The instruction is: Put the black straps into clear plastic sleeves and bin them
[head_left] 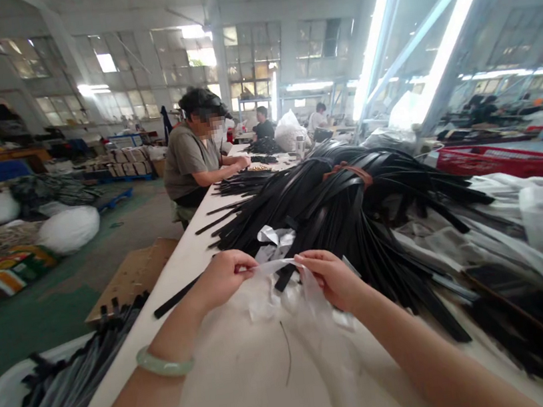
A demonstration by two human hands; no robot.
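Observation:
Between my two hands stretches a thin, translucent plastic sleeve (308,286), hanging down over the white table (248,395). My left hand (226,277), with a pale green bangle on the wrist, pinches one side of its upper edge. The other side is pinched by the thumb and fingers of my right hand (329,276). Just behind the sleeve lie crumpled white scraps (276,236) and the end of a black strap. A large bundle of black straps (347,206), tied with a reddish-brown band, spreads beyond my right hand. One thin dark thread (287,353) lies below the sleeve.
A co-worker (197,146) stands farther along the table's left edge. Plastic-wrapped straps (530,214) are heaped at right, near a red basket (503,161). At lower left, a white bin (5,396) holds wrapped straps. Flattened cardboard (130,277) lies on the floor.

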